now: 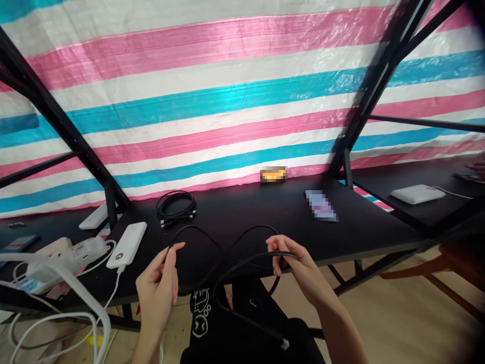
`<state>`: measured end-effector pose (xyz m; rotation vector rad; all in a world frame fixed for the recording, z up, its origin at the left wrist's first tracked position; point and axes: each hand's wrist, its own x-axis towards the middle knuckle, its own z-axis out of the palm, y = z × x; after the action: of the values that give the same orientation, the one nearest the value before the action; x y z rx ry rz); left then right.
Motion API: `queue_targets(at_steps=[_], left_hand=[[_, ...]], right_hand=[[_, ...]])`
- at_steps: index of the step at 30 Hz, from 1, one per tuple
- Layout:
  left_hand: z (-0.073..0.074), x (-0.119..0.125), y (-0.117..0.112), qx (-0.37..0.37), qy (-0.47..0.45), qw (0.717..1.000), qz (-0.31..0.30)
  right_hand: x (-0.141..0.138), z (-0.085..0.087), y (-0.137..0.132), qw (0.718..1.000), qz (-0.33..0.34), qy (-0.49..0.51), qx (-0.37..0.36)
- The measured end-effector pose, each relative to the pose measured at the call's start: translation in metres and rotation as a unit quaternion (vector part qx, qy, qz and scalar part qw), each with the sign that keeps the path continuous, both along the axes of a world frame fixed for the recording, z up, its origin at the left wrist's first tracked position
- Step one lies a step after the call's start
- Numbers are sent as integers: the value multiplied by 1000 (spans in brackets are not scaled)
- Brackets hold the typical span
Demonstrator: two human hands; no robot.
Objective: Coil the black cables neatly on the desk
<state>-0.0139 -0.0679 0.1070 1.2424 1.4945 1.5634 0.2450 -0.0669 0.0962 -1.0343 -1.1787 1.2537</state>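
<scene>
A black cable (242,264) hangs in loose loops between my two hands, over the table's front edge and my lap. My left hand (159,280) pinches one stretch of it between thumb and fingers. On the other side my right hand (293,258) has its fingers curled round another stretch. One end of the cable, with a light-coloured plug (285,344), dangles low above my legs. Beyond my left hand a second black cable (176,206) lies coiled on the table, its plugs at the near side.
On the black table (235,212) lie a white power bank (127,244), a blurred phone (321,205) and a blurred yellow object (273,174). A power strip (71,258) with white cords crowds the left. Slanted black frame bars (68,126) flank the table. Another white device (417,194) lies right.
</scene>
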Motion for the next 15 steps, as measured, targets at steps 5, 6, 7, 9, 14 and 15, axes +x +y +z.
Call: queue_targets(at_steps=[5,6,7,9,14,15], left_hand=[[-13,6,0,-9,90,994,-63],[-14,8,1,-10,112,990,-88],[-15,11,1,-10,134,984,-115],[-14,16,1,-8,172,971,-165],[-5,41,-4,-23,235,941,-245],[-4,48,-6,-36,236,935,-261]], right_hand=[[6,-7,3,999,-1,19,-36],[9,-9,4,999,-10,25,-40],[11,-11,5,998,-22,30,-43],[16,-13,5,997,-45,38,-43],[20,-12,3,995,-72,56,-46],[18,-11,2,995,-71,58,-49]])
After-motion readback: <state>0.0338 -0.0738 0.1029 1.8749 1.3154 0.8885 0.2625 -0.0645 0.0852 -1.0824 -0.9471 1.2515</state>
